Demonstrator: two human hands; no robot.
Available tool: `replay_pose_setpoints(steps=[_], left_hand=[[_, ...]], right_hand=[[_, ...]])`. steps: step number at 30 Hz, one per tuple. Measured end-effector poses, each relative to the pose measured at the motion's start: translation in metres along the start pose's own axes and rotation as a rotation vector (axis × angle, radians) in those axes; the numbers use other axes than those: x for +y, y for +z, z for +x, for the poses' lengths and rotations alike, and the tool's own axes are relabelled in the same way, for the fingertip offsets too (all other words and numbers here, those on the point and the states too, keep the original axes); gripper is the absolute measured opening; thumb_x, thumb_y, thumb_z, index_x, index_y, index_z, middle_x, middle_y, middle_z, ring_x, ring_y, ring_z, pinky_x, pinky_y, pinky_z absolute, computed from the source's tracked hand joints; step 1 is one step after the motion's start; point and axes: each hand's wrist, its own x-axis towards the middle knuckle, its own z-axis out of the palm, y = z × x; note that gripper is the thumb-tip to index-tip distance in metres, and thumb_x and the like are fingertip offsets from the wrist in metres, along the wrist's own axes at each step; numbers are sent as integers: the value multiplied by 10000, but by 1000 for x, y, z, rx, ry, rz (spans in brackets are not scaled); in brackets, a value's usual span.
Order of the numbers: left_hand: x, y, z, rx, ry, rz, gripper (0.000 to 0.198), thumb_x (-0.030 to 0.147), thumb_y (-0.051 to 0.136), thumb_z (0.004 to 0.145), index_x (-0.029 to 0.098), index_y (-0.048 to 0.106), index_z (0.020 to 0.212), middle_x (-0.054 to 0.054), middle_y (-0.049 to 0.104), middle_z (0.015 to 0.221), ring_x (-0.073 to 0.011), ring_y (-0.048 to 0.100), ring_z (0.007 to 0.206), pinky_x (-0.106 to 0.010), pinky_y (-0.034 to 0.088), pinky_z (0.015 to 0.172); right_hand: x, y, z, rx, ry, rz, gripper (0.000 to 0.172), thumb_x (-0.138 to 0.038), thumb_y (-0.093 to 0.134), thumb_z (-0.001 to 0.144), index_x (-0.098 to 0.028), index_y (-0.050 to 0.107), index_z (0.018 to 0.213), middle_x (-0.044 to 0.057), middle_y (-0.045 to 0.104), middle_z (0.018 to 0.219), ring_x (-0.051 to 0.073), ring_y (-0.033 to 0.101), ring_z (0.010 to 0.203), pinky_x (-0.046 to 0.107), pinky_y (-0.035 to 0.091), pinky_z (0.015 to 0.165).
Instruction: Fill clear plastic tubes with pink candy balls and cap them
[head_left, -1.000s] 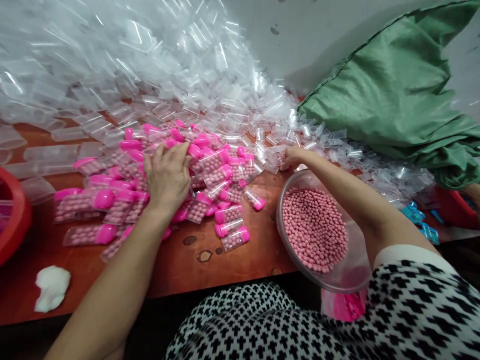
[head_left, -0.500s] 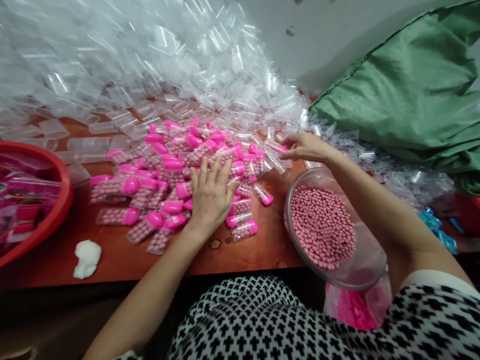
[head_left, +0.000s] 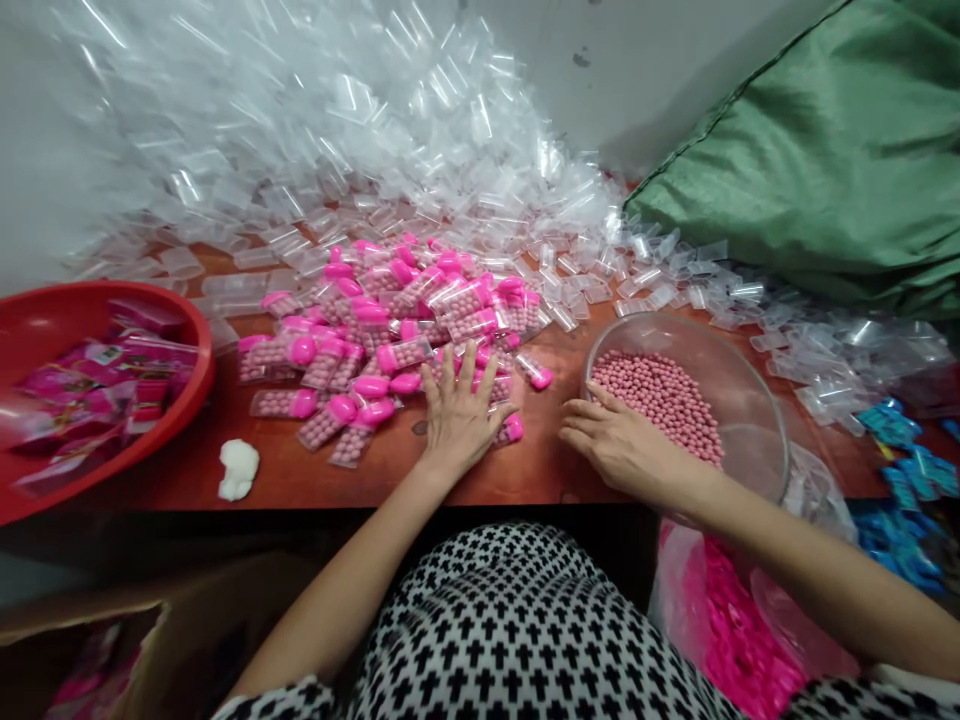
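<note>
My left hand (head_left: 461, 418) lies with fingers spread on the near right side of a pile of bead-filled clear tubes with pink caps (head_left: 373, 312). It covers part of a few tubes. Over the left rim of a clear bowl (head_left: 757, 400) is my right hand (head_left: 626, 440), its fingers slightly bent and apart, holding nothing that shows. Pink beads (head_left: 660, 395) fill the bowl's left part. One capped tube (head_left: 535, 370) lies apart, between the pile and the bowl.
Clear empty tubes (head_left: 360, 110) are heaped behind. A red basin (head_left: 201, 350) of pink packets stands left, near a white wad (head_left: 238, 470). Green cloth (head_left: 817, 160) lies back right, blue packets (head_left: 919, 470) far right. Bags of pink pieces (head_left: 739, 630) hang below the table edge.
My right hand has come back from the clear tubes to the bowl's left rim. My left hand has slid nearer to the table's front edge. The view has shifted.
</note>
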Motion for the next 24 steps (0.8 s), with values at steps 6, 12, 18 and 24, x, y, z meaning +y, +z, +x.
replay_pose_setpoints(steps=[6,12,18,24], left_hand=[[2,0,-11,-18,13,59,677,462,553,891,191,374,1485,-146,190,1594,-383,58,1483,-660,36,1160],[29,-8,32,13,226,78,506,310,333,982,160,414,1458,-109,321,1559,-309,90,1495,-609,-6,1190],[44,-1,141,-233,406,207,474,126,358,910,159,537,1348,-108,365,1544,-314,168,1484,-644,11,1175],[19,4,163,-302,374,356,430,182,376,919,148,584,1294,-164,548,1383,-352,223,1460,-705,45,1123]], right_hand=[[48,4,-22,-18,148,-82,219,-86,461,894,-129,672,932,123,716,1016,274,549,1201,496,257,1148],[54,12,26,18,511,41,308,-171,388,940,-136,620,1140,157,673,1144,253,647,1027,370,480,898],[85,35,95,225,680,198,411,-157,334,938,-207,577,1266,122,566,1361,277,587,1177,399,495,912],[104,71,121,352,622,334,555,-413,563,883,-141,499,1363,195,343,1534,328,323,1411,503,268,1137]])
